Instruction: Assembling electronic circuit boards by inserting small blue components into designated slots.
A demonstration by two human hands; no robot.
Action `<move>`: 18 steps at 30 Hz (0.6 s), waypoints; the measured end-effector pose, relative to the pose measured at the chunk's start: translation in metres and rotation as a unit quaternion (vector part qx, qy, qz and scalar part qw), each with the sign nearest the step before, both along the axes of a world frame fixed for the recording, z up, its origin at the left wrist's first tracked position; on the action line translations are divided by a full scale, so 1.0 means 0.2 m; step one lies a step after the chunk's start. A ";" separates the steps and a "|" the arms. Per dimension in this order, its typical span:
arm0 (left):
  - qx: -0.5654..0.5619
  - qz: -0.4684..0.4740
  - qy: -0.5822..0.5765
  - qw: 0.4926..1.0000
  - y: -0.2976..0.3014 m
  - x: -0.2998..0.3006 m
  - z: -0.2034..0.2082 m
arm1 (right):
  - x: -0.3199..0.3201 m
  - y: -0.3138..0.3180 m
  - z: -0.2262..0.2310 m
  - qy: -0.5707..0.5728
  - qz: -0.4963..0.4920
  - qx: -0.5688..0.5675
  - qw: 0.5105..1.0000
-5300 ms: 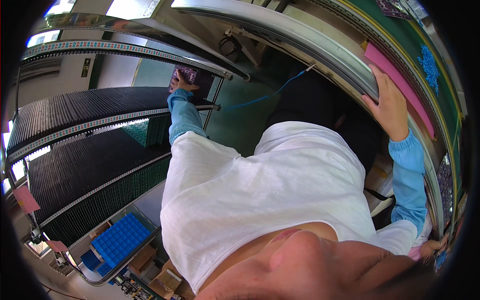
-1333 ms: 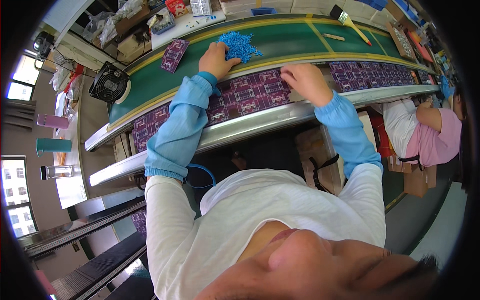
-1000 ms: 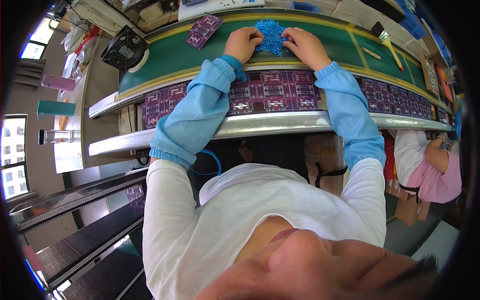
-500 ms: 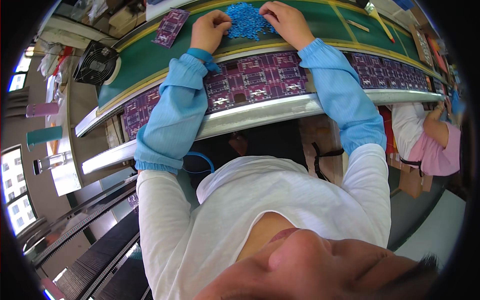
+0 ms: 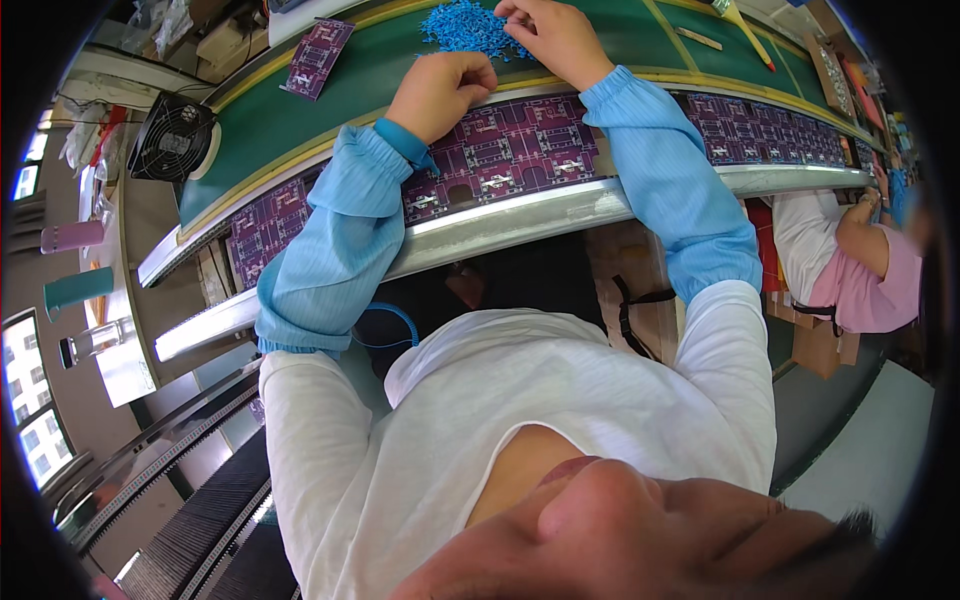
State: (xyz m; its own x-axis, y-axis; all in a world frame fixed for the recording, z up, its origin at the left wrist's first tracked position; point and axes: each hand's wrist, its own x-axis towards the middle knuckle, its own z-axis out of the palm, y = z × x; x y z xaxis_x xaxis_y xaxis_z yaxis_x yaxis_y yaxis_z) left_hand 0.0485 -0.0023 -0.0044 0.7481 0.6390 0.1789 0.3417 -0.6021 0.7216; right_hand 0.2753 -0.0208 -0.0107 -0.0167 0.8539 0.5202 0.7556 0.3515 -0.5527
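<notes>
A heap of small blue electronic components (image 5: pixel 465 28) lies on the green bench mat. My right hand (image 5: pixel 555 42) is at the heap's right edge, its fingers curled in a pinch; whatever they may hold is too small to see. Nearer to me, my left hand (image 5: pixel 440 92) hangs over the far edge of the purple circuit boards (image 5: pixel 520 145). Its thumb and fingertips are drawn together, and I cannot make out what is in them. A blue band (image 5: pixel 403 143) circles the left wrist.
One loose purple board (image 5: pixel 318 58) lies at the mat's left, beyond a black fan (image 5: pixel 172 138). A metal rail (image 5: pixel 520 212) runs along the boards' near side. A brush (image 5: pixel 748 32) lies far right. Another person (image 5: pixel 850 255) works at the right.
My left hand has come back from the blue heap toward me, over the circuit boards. The right hand stays at the heap. The whole view has shifted slightly.
</notes>
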 end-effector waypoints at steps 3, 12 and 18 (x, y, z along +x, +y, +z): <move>0.045 -0.010 0.016 0.999 -0.04 0.02 0.00 | 0.05 0.02 -0.05 -0.066 -0.013 0.034 0.997; 0.105 -0.008 0.070 0.992 -0.06 0.03 0.01 | 0.04 -0.02 0.02 0.019 0.042 -0.060 0.997; 0.095 -0.013 0.069 0.993 -0.06 0.03 0.02 | 0.11 -0.06 0.07 -0.055 0.105 -0.026 0.993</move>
